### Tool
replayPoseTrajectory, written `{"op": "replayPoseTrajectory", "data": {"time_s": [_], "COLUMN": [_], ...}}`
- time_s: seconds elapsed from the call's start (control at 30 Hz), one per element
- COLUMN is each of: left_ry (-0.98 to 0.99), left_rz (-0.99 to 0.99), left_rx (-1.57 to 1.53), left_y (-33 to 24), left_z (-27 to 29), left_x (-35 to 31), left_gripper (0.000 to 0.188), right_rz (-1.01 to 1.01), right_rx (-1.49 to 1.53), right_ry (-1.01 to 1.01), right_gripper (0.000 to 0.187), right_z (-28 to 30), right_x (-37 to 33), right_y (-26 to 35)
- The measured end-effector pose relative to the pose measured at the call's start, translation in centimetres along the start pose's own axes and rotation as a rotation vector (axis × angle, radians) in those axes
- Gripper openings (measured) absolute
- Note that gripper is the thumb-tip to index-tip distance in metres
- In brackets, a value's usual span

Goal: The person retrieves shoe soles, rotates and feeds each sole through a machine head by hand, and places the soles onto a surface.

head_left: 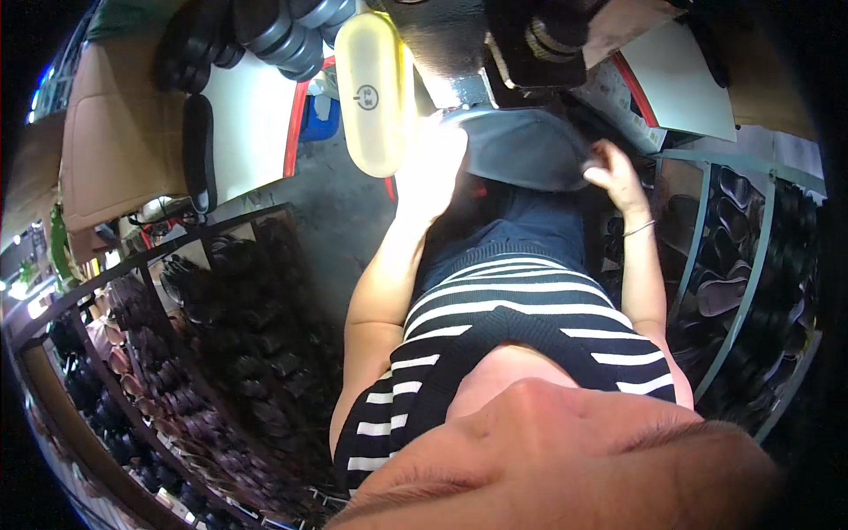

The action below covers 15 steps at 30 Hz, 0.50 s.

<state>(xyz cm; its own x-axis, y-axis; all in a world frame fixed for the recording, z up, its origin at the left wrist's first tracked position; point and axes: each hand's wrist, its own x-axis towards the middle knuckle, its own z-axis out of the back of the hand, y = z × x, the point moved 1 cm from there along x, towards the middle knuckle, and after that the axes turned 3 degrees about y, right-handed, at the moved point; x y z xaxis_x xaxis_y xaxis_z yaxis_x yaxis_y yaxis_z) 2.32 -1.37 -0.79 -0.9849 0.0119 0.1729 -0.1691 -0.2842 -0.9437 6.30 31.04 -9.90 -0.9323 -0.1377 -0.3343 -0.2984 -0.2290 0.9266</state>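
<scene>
A smooth black leather-like piece (526, 148) with a rounded outline spans the space between my hands, in front of a dark machine. My left hand (433, 168), washed out by bright light, is closed on its left end, the thumb near its edge. At the opposite end, my right hand (618, 175) has its fingers bent and pinching the piece's right edge. The piece's underside is hidden. Just left of my left hand stands a pale yellow, long oval object (369, 97) with a small round dark mark.
The dark machine (534, 53) rises ahead, with white red-edged tabletops (256, 132) on both sides. Dark rounded pieces (283, 40) are stacked at the upper left. A rack of dark shoe parts (212, 309) stands left, and a green-framed rack (764, 256) right. A blue bin (320, 119) sits beyond the floor.
</scene>
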Motion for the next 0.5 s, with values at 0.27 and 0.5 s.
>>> {"op": "replayPoseTrajectory", "data": {"time_s": [0.27, 0.5], "left_ry": [0.223, 0.147], "left_rz": [0.161, 0.413], "left_rx": [-0.087, -0.84], "left_y": [1.7, 6.8], "left_z": [2.7, 5.3], "left_x": [-1.5, -4.4], "left_gripper": [0.022, 0.016], "right_rz": [0.445, 0.503], "right_rx": [0.088, -0.104], "right_ry": [-0.039, 0.069], "right_gripper": [0.037, 0.027], "right_z": [4.2, -1.1], "right_x": [4.7, 3.8], "right_y": [9.8, 17.3]}}
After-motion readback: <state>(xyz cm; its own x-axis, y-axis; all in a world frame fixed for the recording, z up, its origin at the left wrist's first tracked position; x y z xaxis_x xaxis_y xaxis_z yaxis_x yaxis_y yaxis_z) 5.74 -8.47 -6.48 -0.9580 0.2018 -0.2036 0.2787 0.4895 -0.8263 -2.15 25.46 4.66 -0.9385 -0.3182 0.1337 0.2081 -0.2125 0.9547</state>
